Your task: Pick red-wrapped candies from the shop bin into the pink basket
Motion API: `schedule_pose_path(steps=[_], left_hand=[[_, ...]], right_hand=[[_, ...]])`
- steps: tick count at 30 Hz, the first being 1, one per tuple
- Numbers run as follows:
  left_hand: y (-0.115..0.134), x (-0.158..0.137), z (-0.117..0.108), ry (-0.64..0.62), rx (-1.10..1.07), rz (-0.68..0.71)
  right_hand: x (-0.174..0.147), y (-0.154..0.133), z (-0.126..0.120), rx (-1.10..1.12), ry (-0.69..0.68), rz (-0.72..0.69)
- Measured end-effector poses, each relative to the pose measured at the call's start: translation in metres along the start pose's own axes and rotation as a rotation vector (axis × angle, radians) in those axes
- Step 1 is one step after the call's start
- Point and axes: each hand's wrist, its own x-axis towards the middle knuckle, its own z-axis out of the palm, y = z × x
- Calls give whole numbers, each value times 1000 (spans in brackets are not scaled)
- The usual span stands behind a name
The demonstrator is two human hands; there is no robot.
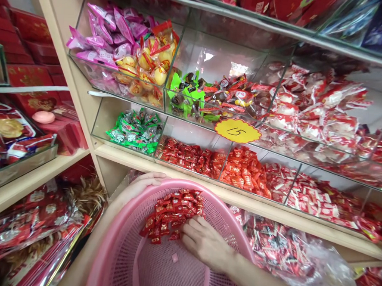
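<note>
A pink plastic basket [234, 232] with perforated walls is tilted towards me below the shelves. My left hand [146, 182] reaches round its left side and holds the far rim, fingers lying along the outside. Inside, a heap of small red-wrapped candies [177, 209] lies against the far wall. My right hand [201, 240] is in the basket, palm down, its slightly bent fingers apart and touching the right edge of that heap. Its fingertips are partly hidden, and I see no candy held in it.
Just above the rim, a shelf edge [189, 174] fronts glass bins of green candies [135, 131], red candies [190, 153] and orange-red candies [246, 168]. A yellow price tag [238, 130] marks 15. Bagged candies [278, 243] lie below right; red packages [34, 211] are at left.
</note>
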Motion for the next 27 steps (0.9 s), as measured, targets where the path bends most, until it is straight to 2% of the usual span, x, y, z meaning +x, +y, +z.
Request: schedule_pose_path(steps=[6,11,14,20,24,27], left_hand=[[-2,2,-2,19,45,20],[-3,2,-2,9,-6,-9],[1,0,0,17,-47,-26],[8,-2,5,8,-117,-48],[4,2,3,31,-99,-59],[2,3,1,0,-109,-36]], right_hand=[[3,3,6,-65,-42,-44],[0,-1,13,-99,-89,16],[-2,-5,11,-130,-62,29],[4,7,-19,-135,-16,61],[24,40,-47,-134,34,172],[45,74,-64,-151,83,292]])
